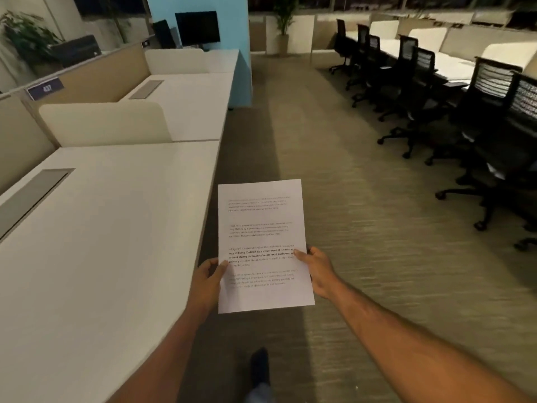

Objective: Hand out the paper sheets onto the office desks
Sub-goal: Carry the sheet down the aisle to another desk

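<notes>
Carpeted aisle (363, 228) runs between a white desk (110, 228) and black office chairs (488, 117). Over it, paper sheets (263, 245), white, printed in short text blocks, flat and uncreased, are gripped at their side edges: left hand (207, 279) and right hand (315, 270), thumbs on top.

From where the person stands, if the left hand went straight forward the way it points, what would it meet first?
Probably nothing soon: the left hand, gripping the paper sheets, points along the carpeted aisle just beside the nearest desk's edge. Depth is unclear.
</notes>
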